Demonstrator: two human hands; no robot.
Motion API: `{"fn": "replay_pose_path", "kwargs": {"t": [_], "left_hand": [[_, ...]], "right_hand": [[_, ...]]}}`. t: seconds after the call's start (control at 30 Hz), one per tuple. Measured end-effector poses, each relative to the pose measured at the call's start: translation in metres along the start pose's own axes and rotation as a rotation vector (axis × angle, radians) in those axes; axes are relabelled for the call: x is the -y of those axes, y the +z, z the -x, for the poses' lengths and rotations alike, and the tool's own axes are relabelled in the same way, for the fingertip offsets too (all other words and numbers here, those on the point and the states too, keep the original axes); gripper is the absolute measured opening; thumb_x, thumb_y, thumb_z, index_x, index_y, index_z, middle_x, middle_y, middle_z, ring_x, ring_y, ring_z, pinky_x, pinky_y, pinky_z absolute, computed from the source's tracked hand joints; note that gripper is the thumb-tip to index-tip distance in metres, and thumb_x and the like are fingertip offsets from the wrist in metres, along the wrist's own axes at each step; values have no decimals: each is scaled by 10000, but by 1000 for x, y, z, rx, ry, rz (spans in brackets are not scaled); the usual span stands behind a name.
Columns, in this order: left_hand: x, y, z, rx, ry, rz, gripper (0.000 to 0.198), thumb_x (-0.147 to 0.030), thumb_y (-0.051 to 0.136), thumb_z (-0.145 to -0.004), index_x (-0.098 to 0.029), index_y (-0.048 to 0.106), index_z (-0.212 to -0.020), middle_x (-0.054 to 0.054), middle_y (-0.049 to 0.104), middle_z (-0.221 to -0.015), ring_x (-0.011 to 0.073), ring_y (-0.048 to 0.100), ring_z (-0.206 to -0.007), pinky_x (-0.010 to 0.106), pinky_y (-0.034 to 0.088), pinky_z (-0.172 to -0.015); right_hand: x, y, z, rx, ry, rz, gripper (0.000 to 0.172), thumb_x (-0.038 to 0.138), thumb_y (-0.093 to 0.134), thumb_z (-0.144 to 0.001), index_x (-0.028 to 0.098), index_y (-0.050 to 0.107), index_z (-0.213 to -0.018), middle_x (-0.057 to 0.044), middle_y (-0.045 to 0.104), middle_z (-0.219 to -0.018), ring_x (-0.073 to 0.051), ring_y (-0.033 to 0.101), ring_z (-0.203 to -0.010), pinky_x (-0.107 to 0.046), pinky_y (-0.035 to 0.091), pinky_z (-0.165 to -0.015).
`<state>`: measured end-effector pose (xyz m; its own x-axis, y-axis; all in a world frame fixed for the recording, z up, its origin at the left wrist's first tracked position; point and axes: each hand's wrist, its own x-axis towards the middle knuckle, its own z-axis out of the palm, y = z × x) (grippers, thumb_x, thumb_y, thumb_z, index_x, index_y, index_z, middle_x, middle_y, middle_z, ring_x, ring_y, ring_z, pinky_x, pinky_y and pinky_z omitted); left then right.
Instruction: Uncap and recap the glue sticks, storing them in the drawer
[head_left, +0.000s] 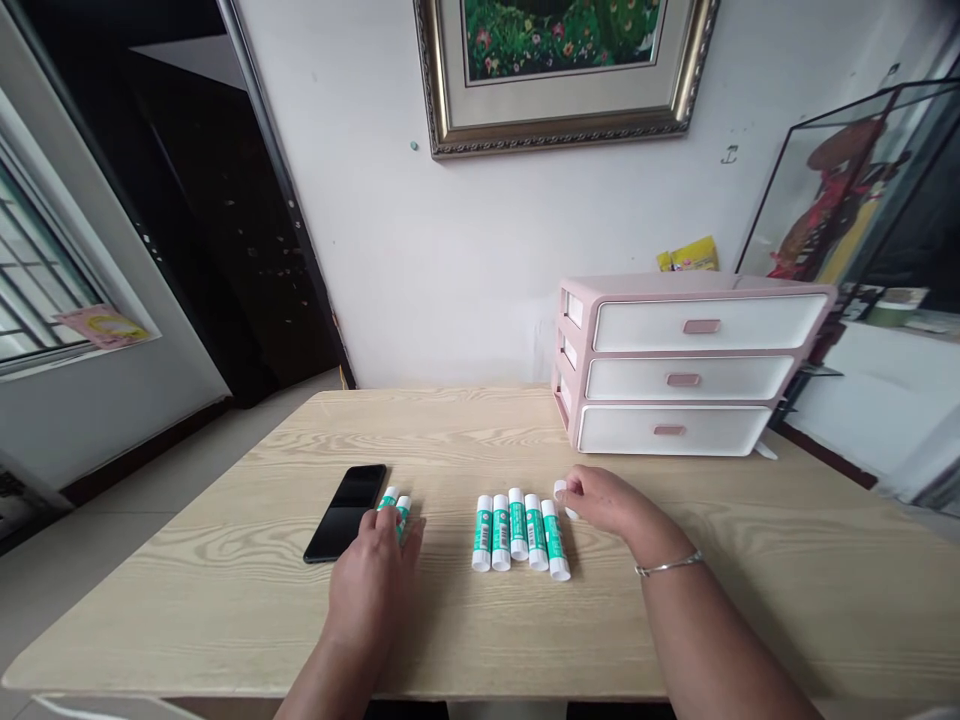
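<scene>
Several green-and-white glue sticks [517, 525] lie side by side in an uneven row at the middle of the table. At the row's right end, my right hand [600, 497] is closed in a pinch on another glue stick [560, 488]; only its white ends show past my fingers. On the left, my left hand [375, 570] is curled over two glue sticks [389, 496], thumb on their right side and fingers on their left. Their upper ends stick out beyond my fingers, and the lower parts are hidden.
A black phone [349, 510] lies just left of my left hand. Behind my right hand stands a pink-and-white drawer unit [686, 380] with a yellow packet [690, 255] at its back. The wooden table [420, 425] ends at a wall with a framed picture [562, 110].
</scene>
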<state>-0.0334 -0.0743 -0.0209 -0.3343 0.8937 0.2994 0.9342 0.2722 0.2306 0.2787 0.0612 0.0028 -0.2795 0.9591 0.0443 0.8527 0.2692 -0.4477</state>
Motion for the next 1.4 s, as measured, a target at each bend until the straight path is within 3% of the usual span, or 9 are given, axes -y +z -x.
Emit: {"fn": "replay_pose_path", "kwargs": {"t": [0.1,0.23,0.37,0.63,0.77,1.0,1.17,1.4], "left_hand": [[-17,10,3,38,111,125,388,-533,390,-1022,-238,640,-1005,79,704,-1049,222,691,-906,300,463,-724],[-53,12,-2,163,168,169,359,-523,469,-984,-225,663,-1035,77,707,-1070,227,699,-876,317,459,-735],[-74,9,-11,245,169,139,335,-483,487,-967,-206,675,-966,88,714,-1033,240,709,-881,313,452,-725],[-77,9,-16,241,155,72,209,-344,529,-928,-182,659,-952,125,723,-1039,269,711,-916,318,466,-733],[-76,8,-14,219,176,95,204,-291,487,-976,-170,625,-1066,122,737,-1033,266,712,-965,317,473,-771],[-73,11,-4,84,442,364,278,-320,438,-1014,-198,539,-1243,106,711,-1074,249,698,-956,336,503,-811],[-79,4,2,171,546,415,281,-360,439,-1022,-214,570,-1224,97,697,-1069,246,686,-949,338,509,-809],[-77,-5,6,366,487,748,314,-448,492,-1020,-230,627,-1201,61,744,-1096,217,691,-947,279,480,-817]], "right_hand": [[11,-6,3,-92,-1,-21,247,361,549,-904,195,604,-731,-41,694,-762,-168,587,-715,-270,319,-611],[33,-5,11,-229,-176,-166,205,344,537,-907,211,584,-760,-9,671,-739,-157,582,-702,-259,351,-634],[46,6,14,-202,-268,-246,180,323,550,-903,213,575,-763,9,648,-692,-146,558,-638,-254,344,-598],[52,22,13,-179,-329,-317,185,347,556,-943,221,608,-817,19,643,-704,-145,566,-652,-253,370,-612],[58,22,16,-207,-356,-374,225,390,526,-980,219,625,-873,7,655,-745,-153,582,-688,-260,407,-649],[76,19,32,-188,-431,-444,361,497,376,-1054,235,617,-994,-3,691,-817,-161,624,-756,-266,435,-697],[85,26,37,-144,-402,-378,312,468,408,-1047,236,600,-965,-5,687,-795,-164,625,-741,-257,421,-682],[86,36,38,-180,-343,-451,238,244,379,-1011,242,613,-1052,17,636,-698,-150,585,-629,-239,416,-609]]}}
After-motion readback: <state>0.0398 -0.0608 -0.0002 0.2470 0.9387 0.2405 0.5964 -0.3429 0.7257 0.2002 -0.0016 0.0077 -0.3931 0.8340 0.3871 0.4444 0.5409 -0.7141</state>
